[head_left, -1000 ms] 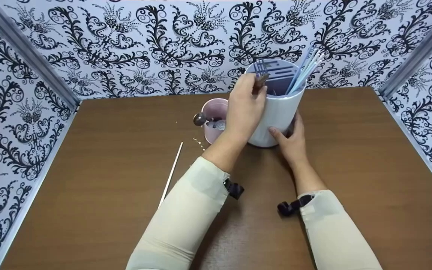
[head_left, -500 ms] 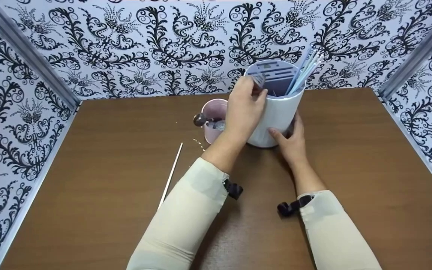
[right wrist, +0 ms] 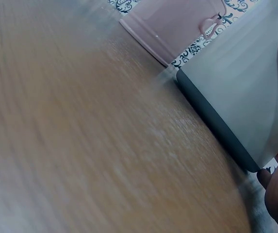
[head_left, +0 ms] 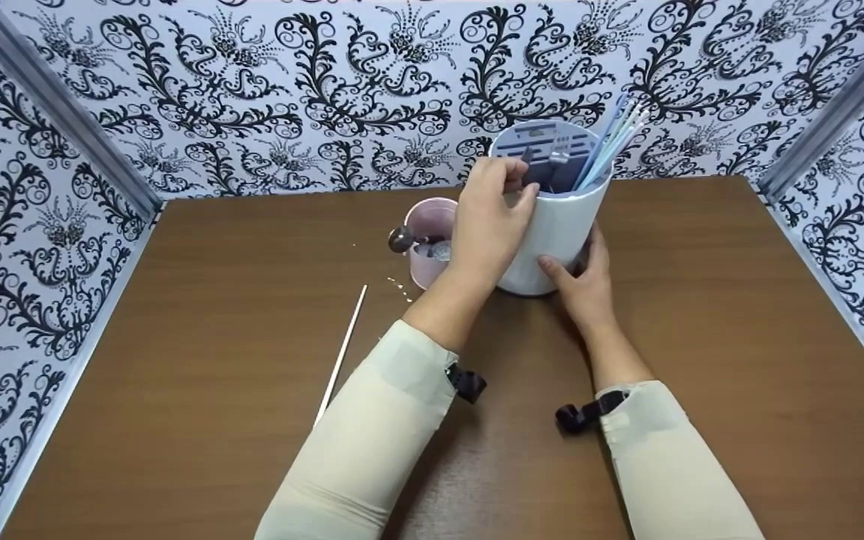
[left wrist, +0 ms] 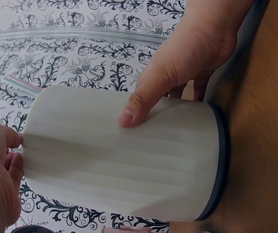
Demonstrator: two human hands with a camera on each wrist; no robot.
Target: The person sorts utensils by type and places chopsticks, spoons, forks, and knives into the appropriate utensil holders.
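Observation:
A tall white utensil holder stands at the back of the table, tilted slightly. Low on its side, my right hand grips it, the thumb on the front and the other fingers mostly hidden behind. My left hand is at the left part of its rim, with fingers loosely bent and thumb apart from them; nothing shows clearly between them. A fork leans inside, tines up. A dark narrow shape by the left fingertips is too small to identify. Several pale blue and white sticks rise at the right.
Left of the holder stands a pink cup with a spoon leaning over its rim. A thin white stick lies on the brown table, partly behind the left sleeve. Patterned walls enclose the back and sides.
The forks at my left hand have gone down into the holder; one now leans against its inner back. My left fingers have loosened. The right hand and the holder stay in place.

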